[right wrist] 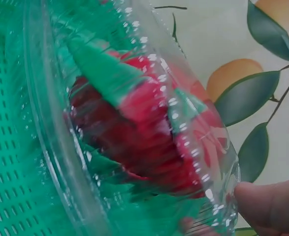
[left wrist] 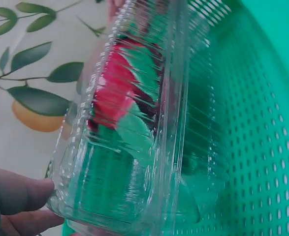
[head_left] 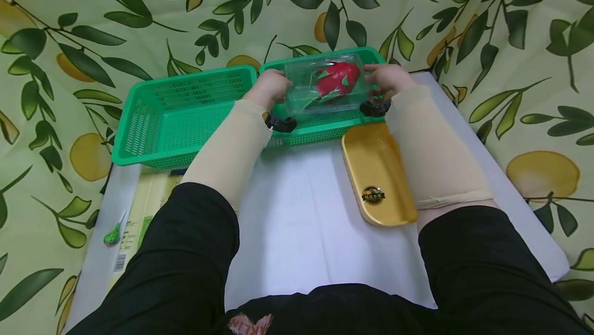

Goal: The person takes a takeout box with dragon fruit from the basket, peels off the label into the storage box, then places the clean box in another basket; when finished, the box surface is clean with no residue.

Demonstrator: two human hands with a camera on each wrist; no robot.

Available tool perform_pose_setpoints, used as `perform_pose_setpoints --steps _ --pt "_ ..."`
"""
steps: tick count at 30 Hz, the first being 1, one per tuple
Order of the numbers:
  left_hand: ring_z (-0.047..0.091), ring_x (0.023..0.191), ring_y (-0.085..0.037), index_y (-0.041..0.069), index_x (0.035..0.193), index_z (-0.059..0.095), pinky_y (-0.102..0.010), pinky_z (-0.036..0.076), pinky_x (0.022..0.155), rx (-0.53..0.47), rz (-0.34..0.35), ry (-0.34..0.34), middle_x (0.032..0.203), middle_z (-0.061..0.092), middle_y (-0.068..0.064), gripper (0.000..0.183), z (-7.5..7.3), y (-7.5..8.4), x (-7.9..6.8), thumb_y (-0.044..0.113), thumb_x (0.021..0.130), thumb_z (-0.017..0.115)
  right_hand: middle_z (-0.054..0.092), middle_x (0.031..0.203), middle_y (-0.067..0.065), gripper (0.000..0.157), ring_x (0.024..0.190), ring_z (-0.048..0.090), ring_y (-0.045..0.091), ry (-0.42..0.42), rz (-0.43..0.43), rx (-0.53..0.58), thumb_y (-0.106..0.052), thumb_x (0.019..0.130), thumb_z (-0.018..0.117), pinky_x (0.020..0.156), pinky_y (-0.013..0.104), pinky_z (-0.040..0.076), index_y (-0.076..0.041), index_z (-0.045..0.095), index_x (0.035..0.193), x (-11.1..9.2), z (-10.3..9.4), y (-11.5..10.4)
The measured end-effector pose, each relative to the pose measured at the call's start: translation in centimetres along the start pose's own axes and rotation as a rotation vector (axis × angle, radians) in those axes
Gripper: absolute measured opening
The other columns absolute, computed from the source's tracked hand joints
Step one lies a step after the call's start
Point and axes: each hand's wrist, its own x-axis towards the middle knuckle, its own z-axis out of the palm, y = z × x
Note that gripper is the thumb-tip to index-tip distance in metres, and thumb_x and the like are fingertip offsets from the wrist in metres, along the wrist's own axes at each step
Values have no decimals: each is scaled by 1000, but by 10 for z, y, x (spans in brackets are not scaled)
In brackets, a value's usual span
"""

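Note:
Both hands hold a clear plastic clamshell box (head_left: 301, 87) over the right green basket (head_left: 320, 131). Inside the box lies a red dragon fruit (head_left: 341, 78) with green scales, toward its right end. My left hand (head_left: 271, 87) grips the box's left end; in the left wrist view its thumb (left wrist: 36, 192) presses the clear wall. At the other end my right hand (head_left: 391, 78) pinches the box, and the right wrist view shows a thumb (right wrist: 267, 199) at its edge. The box appears closed, with its ridged rim (left wrist: 176, 118) running along the side.
Left of it stands a second green basket (head_left: 185, 126) with nothing visible inside. A yellow tray (head_left: 378, 175) with a round label sits under the right forearm. On the left lie a pale yellow package (head_left: 132, 237) and a small green object (head_left: 112, 236). Patterned cloth hangs behind.

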Motion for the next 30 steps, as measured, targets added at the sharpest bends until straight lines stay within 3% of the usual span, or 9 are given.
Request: perform_pose_setpoints --steps 3,7,9,12,16,19,23,26,30 --pt "62 123 -16 12 170 42 -24 55 100 225 18 6 175 43 0 52 3 0 3 17 118 43 22 183 -1 62 105 50 19 -15 -4 -27 -17 118 46 90 28 52 -31 29 176 3 1 4" --pt "48 85 -16 8 169 42 -26 43 73 400 41 -20 174 44 -4 53 5 -2 4 11 117 33 16 186 -1 63 113 51 20 -38 -4 -59 -15 119 44 95 29 51 -30 26 177 7 2 11" --pt "49 92 -16 9 175 29 -26 43 73 423 43 -46 182 30 -3 58 7 -3 2 11 117 31 14 186 -1 63 118 51 21 -43 1 -66 -15 119 44 95 28 51 -29 25 177 9 1 14" --pt "51 108 -18 8 175 29 -26 45 78 426 39 -64 183 28 -4 57 8 -5 0 11 117 32 12 187 -1 64 123 51 22 -55 6 -63 -15 119 44 91 27 52 -29 24 177 11 0 18" --pt "49 91 -18 6 171 38 -27 42 74 463 29 -73 171 45 -7 54 10 -9 2 10 117 32 10 187 2 65 119 51 21 -90 10 -64 -13 118 42 86 25 53 -27 21 178 13 1 22" --pt "34 69 -15 2 151 55 -27 36 65 528 44 -78 135 56 -10 42 13 -10 6 7 116 32 11 187 2 65 114 52 21 -97 4 -74 -11 118 43 82 22 55 -25 21 178 14 0 24" --pt "21 61 -12 6 99 59 -26 29 60 637 82 -85 100 43 -5 30 14 -7 10 3 115 34 9 187 -4 65 120 53 22 -86 -9 -67 -12 118 44 81 20 55 -25 23 177 15 -2 23" --pt "19 62 -12 12 82 50 -26 27 61 707 89 -104 102 44 -4 38 13 -4 12 2 115 35 7 187 -7 65 138 51 26 -84 -6 -60 -14 118 44 84 20 55 -28 22 177 15 -3 22" --pt "19 64 -12 13 84 53 -27 29 65 746 80 -129 119 51 -7 37 12 -1 12 2 115 36 7 187 -6 64 155 42 29 -78 -3 -68 -15 118 44 94 21 54 -29 22 177 15 -2 20"
